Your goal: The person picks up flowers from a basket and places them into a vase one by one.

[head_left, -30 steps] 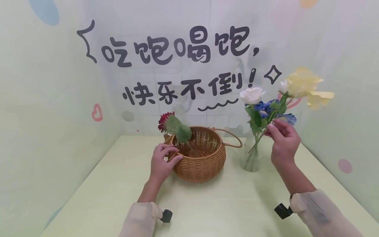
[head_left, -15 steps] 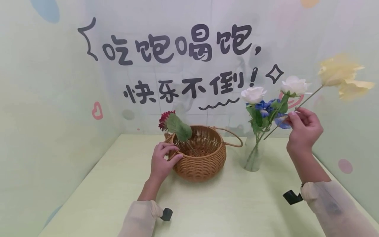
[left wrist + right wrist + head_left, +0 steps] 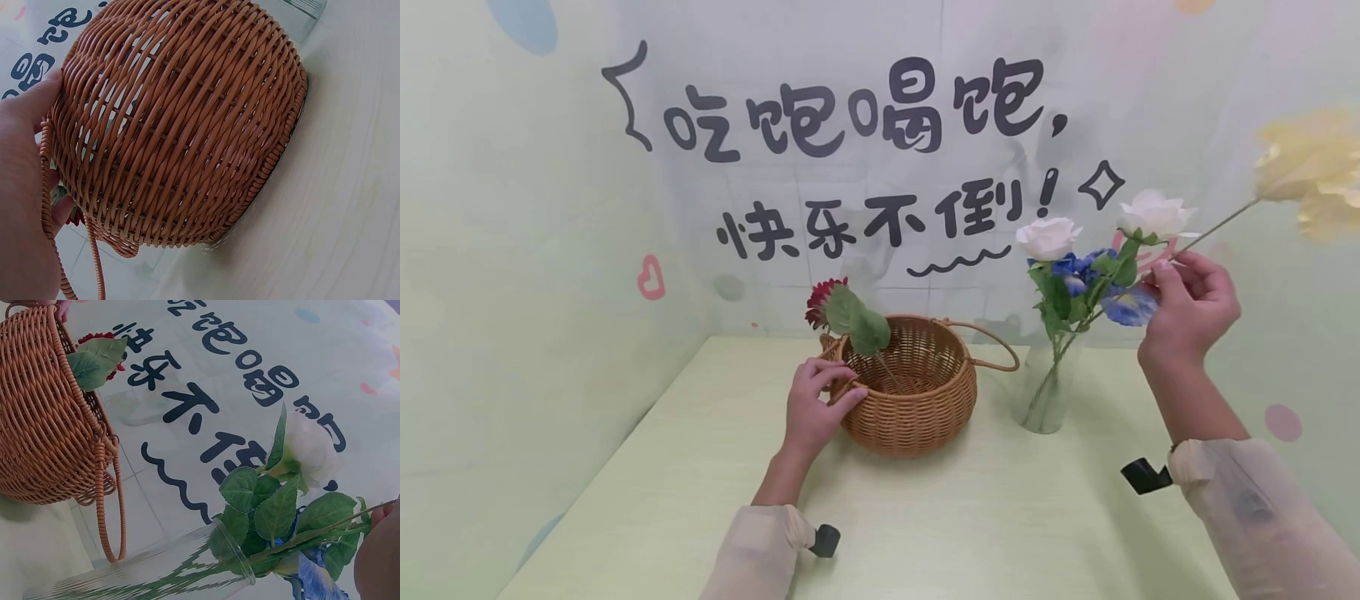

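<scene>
In the head view my left hand [image 3: 815,402] grips the left rim of a brown wicker basket [image 3: 917,427], thumb outside and fingers over the edge. A red flower [image 3: 822,302] with green leaves leans in the basket, its stem reaching inside. My right hand [image 3: 1195,308] pinches the stem of a yellow flower [image 3: 1303,162], whose head tilts out to the right. The stem slants down-left past the bouquet; its lower end is hard to make out. Below stands a clear glass vase [image 3: 1043,404] with two white roses [image 3: 1048,239] and blue flowers [image 3: 1127,307].
Basket and vase stand side by side on a pale table [image 3: 925,525]. One basket handle [image 3: 1000,346] sticks out towards the vase. Behind is a wall [image 3: 850,42] with black lettering, and side walls close in the table left and right.
My right hand has moved right and up with the yellow flower, drawing it away from the other blooms. The left hand stays on the basket rim.
</scene>
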{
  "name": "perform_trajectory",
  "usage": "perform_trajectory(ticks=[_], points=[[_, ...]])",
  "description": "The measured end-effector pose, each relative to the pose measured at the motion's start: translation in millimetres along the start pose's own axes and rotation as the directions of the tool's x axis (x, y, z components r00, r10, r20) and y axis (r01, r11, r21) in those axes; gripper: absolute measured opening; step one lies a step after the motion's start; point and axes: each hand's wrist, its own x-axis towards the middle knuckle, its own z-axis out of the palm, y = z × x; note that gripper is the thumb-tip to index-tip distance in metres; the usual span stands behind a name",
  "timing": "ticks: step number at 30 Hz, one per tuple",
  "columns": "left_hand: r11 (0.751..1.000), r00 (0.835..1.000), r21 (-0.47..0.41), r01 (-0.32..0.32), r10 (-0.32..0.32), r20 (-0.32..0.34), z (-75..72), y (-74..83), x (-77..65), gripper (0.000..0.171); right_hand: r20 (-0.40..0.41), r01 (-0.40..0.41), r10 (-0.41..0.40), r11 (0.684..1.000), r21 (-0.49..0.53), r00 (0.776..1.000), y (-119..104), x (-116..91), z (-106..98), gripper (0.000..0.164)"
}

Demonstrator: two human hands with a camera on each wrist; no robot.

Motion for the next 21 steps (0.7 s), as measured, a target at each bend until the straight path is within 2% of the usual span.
perform_trajectory(ticks=[9, 16, 21], points=[[1.0, 1.0, 0.004, 0.002, -0.002, 0.0, -0.2, 0.2, -0.1, 0.025, -0.006, -0.024, 0.024, 1.0, 0.015, 1.0, 7, -5, -3, 0.02], [1.0, 1.0, 0.002, -0.002, 0.002, -0.005, -0.9, 0.3, -1.0, 0.024, 0.0, -0.068, 0.069, 0.996, -0.063, 0.998, 16, -13, -10, 0.016], [1.0, 1.0, -0.005, -0.011, 0.011, -0.004, -0.3, -0.8, -0.8, 0.024, 0.0, -0.109, 0.11, 0.991, -0.077, 0.994, 21, -16, -15, 0.013]])
